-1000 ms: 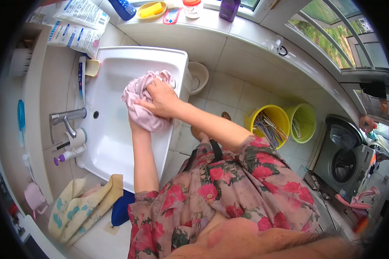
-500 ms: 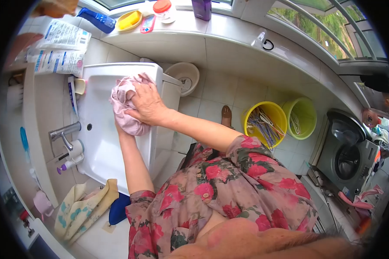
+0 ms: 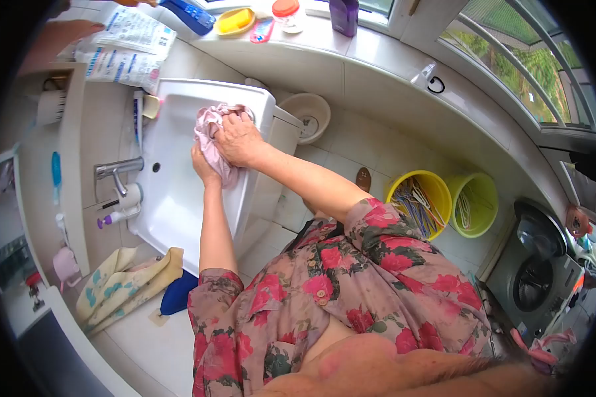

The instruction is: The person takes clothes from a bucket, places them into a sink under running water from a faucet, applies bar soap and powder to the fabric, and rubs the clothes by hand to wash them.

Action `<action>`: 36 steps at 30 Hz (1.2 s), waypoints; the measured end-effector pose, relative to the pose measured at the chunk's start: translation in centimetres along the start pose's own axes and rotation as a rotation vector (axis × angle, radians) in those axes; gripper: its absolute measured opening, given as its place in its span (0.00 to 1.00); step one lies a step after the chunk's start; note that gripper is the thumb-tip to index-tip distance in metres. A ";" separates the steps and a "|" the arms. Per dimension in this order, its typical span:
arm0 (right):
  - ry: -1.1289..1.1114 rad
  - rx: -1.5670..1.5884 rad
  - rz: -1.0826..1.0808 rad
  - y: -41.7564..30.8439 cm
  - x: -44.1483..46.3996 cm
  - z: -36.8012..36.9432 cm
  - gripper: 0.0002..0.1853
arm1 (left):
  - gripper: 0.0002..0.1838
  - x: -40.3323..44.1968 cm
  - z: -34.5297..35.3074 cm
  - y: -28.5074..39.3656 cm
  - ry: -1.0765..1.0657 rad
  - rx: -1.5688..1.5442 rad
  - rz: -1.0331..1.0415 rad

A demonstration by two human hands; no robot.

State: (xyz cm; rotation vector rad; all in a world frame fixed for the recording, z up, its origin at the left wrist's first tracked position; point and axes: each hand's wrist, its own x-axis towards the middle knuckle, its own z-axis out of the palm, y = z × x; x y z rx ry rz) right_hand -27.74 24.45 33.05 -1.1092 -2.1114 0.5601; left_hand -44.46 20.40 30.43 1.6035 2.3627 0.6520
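Observation:
A pink cloth (image 3: 210, 127), bunched and wrinkled, is held over the right part of the white sink (image 3: 172, 218), near its rim. My right hand (image 3: 240, 139) grips it from above, with the fingers curled into the folds. My left hand (image 3: 206, 165) holds its lower left side, partly hidden by the fabric. Left of both hands, the metal faucet (image 3: 119, 168) reaches over the basin towards the drain hole (image 3: 156, 167). No running water shows.
A yellow bucket (image 3: 444, 192) and a green bucket (image 3: 487, 198) with hangers stand on the floor at right, before a washing machine (image 3: 543, 264). A patterned towel (image 3: 126, 284) hangs at lower left. Soap in a yellow dish (image 3: 235, 22) sits on the ledge.
My left hand has come out from under the cloth and now shows at its left side. The cloth looks more tightly gathered. The whole view has shifted a little.

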 end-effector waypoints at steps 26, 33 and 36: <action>-0.009 0.616 1.147 27.1 -24.3 13.7 0.12 | 0.30 -13.0 21.8 8.3 -0.465 -0.246 0.327; -0.404 0.784 1.665 35.9 -25.8 26.0 0.27 | 0.30 -12.7 31.2 0.5 -0.668 -0.376 -0.059; -0.162 0.662 1.697 36.0 -27.0 29.5 0.28 | 0.31 -13.7 33.2 -0.9 -0.713 -0.372 -0.128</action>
